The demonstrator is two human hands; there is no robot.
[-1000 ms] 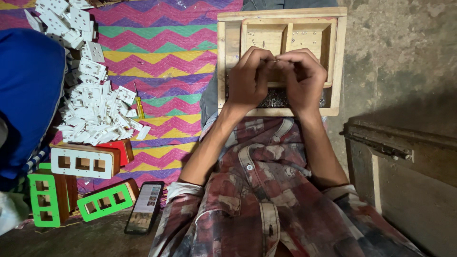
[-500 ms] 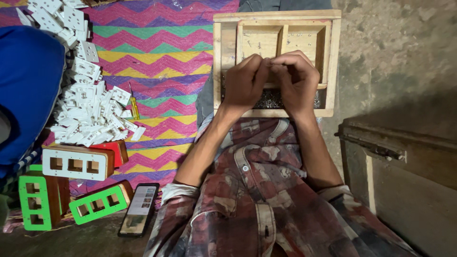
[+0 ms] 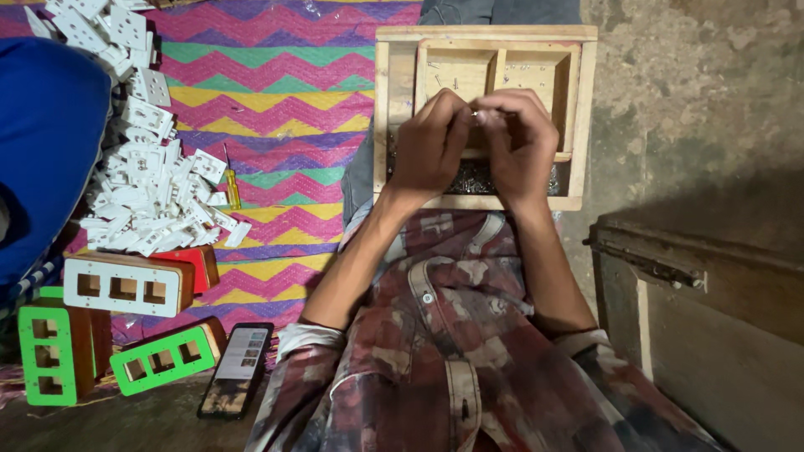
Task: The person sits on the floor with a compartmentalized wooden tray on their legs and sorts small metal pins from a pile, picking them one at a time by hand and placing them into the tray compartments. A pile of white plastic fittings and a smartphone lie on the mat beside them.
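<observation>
Both hands are up over the wooden tray in the upper middle of the frame. The left hand is curled, fingers folded in toward the right hand, and the two meet knuckle to knuckle above the tray's divider. Between the fingertips sits a tiny metal part, glinting, too small to identify; both hands seem to be pinching it, thumbs tucked under and out of sight.

The tray has two pale compartments at the top, with small screws or pins scattered inside, and a dark strip of tiny metal bits along its near edge, partly hidden by the wrists. It rests over the person's lap, above the patterned shirt.

Over at the left, a big heap of white plastic switch plates spills down the zigzag mat, with a yellow-handled screwdriver just beside it. Lower left: a white-faced box, two green frames and a phone lying flat on the floor. A blue cloth fills the left edge.
</observation>
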